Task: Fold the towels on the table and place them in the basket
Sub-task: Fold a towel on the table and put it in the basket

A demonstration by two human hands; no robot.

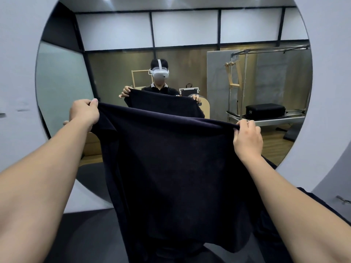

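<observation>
Head view: we held the dark towel [171,168] up above the table [91,234], left hand [84,112] and right hand [247,137] pinching its top corners; soft, limp, light, best handled by corners.

We see a plain dark navy, near-black towel [176,168], a dark grey table [91,240], pale grey wall [17,54], a white headset [161,73] and black case [265,110] in the mirror [62,82].
</observation>
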